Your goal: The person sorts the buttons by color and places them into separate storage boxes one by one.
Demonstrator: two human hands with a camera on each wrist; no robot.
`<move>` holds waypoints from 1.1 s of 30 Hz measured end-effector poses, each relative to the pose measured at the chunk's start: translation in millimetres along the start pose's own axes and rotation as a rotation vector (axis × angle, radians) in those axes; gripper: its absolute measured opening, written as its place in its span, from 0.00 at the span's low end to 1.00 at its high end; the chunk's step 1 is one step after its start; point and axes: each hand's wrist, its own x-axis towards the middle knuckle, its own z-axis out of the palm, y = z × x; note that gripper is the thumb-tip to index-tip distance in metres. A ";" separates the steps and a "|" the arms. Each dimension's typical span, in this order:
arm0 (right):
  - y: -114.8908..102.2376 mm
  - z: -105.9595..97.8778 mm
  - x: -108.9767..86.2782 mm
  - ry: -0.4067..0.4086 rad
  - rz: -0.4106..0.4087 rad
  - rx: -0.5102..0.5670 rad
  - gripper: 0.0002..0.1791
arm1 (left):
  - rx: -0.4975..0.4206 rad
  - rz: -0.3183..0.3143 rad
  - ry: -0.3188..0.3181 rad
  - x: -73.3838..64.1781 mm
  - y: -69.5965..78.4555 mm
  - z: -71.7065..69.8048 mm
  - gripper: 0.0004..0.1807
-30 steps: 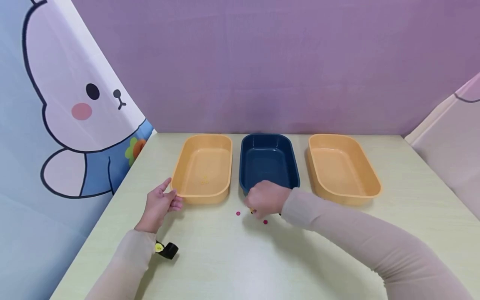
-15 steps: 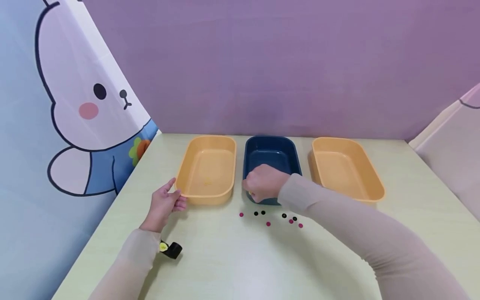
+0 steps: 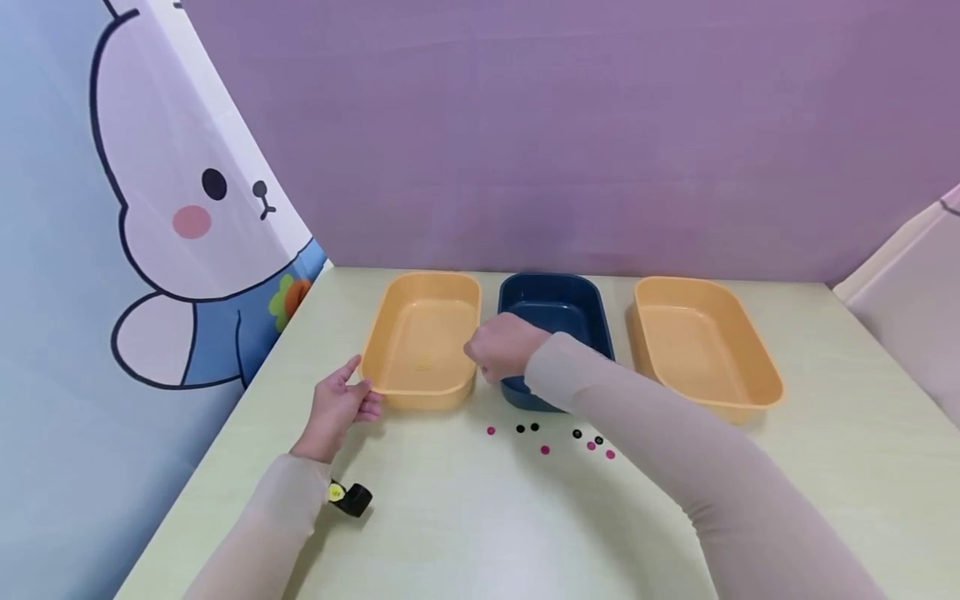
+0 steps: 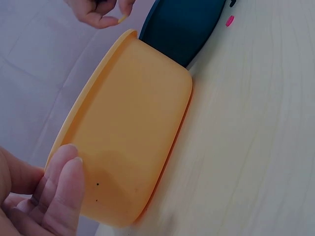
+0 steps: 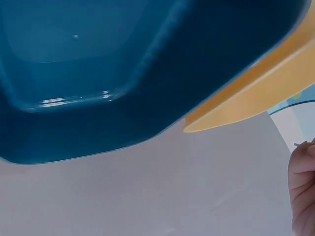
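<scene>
My left hand (image 3: 339,410) holds the near left corner of the left yellow tray (image 3: 427,401), its fingers against the outer wall in the left wrist view. Several small yellow pieces (image 3: 424,364) lie on that tray's floor. Between thumb and fingertip, my right hand (image 3: 507,345) pinches a small yellow button (image 4: 122,19), raised over the gap between this tray and the dark blue tray (image 3: 531,398). Loose on the table in front of the blue tray are several black buttons (image 3: 521,429) and several pink buttons (image 3: 545,450).
A second yellow tray (image 3: 708,337) stands at the right, beyond the right forearm. The trays line up near the back edge of the pale table (image 3: 465,517), before a purple cloth (image 3: 570,133). A black wrist strap piece (image 3: 357,500) juts from the left sleeve.
My right hand has risen from the buttons on the table and moved left past the blue tray's front, carrying the yellow button. The left hand keeps its hold on the tray. The view has shifted slightly.
</scene>
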 end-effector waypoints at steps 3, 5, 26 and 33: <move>0.4 -2.8 8.2 0.010 -0.010 -0.002 0.05 | -0.001 0.004 -0.004 -0.3 -0.4 0.6 0.32; 0.5 -5.1 13.8 0.019 -0.017 0.020 0.04 | 0.000 0.008 -0.003 0.0 -0.2 0.8 0.32; -5.1 -18.4 72.8 0.041 -0.037 0.040 0.04 | -0.017 -0.001 0.018 -1.2 -0.6 -4.9 0.32; -2.2 -23.6 84.1 0.091 -0.045 0.018 0.04 | -0.040 0.005 0.013 0.1 -0.6 -4.5 0.32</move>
